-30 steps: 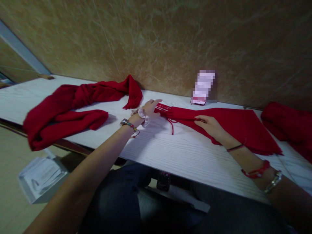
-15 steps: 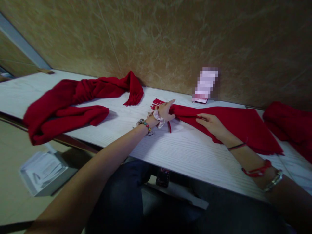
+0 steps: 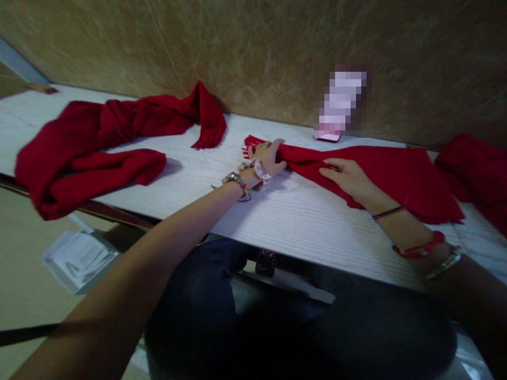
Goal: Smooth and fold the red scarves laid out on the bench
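A red fringed scarf [image 3: 396,174] lies across the white wood-grain table [image 3: 222,211], wide at the right and gathered narrow toward the left. Near its fringed left end, my left hand [image 3: 268,160] is closed round the gathered cloth. My right hand [image 3: 348,179] rests farther right on the same scarf, its thumb and fingers pinching a fold at the near edge. The palm side of both hands is hidden. Another red scarf [image 3: 134,121] sits in a loose, bent heap on the table's left.
More red cloth [image 3: 475,169] is bunched at the right edge. A phone [image 3: 340,105], blurred out, leans on the brown marbled wall [image 3: 253,47]. Under the table is a small dark keypad-like object [image 3: 265,262]. A bin with white papers [image 3: 79,258] stands on the floor at left.
The whole scene sits higher in the picture as my head has tilted down. My left hand's fingers have curled in around the scarf's narrow end; my right hand stays on the fold.
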Tool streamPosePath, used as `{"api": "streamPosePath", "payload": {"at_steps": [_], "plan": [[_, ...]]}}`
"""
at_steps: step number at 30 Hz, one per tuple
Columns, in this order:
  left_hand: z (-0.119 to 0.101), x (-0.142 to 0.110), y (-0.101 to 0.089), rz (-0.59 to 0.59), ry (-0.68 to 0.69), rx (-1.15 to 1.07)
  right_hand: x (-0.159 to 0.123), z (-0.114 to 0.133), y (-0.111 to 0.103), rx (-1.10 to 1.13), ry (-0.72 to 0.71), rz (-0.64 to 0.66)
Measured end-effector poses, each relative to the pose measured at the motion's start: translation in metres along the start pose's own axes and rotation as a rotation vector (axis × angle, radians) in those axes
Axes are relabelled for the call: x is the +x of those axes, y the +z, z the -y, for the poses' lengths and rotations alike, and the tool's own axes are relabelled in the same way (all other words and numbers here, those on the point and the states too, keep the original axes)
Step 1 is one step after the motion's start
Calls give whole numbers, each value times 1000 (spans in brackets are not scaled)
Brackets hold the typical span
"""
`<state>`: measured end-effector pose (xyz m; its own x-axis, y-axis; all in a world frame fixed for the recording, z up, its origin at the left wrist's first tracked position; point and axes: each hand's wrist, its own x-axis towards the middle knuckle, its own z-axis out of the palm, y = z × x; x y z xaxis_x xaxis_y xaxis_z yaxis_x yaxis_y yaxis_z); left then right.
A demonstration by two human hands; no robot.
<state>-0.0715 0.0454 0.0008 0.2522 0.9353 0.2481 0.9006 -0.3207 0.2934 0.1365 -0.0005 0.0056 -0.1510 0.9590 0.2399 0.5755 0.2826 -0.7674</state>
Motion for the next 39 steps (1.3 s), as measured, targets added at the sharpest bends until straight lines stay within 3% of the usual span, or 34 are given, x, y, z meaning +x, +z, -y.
{"api": "streamPosePath", "payload": {"at_steps": [9,15,21,23,24,27,30,33,39], "plan": [[13,12,9,-74,-130,65,-1,0,-1,-6,-4,14],[35,9,-13,-22,-158,194,-2,2,-3,-37,-11,29],[66,5,-32,-194,-243,257,-2,4,-4,-62,-12,34],[63,7,-32,-227,-145,205,-2,4,-4,-63,-18,41],[60,8,-31,-196,-33,166,-2,4,-4,-63,-23,43],[49,9,-25,37,315,56,-2,3,-4,-66,-40,36],[44,9,-18,210,410,27,-2,1,-4,-73,-48,41],[47,9,-11,188,321,59,-1,-2,-2,-80,-50,48],[74,6,-5,-23,19,111,-2,0,0,-128,-85,17]]}}
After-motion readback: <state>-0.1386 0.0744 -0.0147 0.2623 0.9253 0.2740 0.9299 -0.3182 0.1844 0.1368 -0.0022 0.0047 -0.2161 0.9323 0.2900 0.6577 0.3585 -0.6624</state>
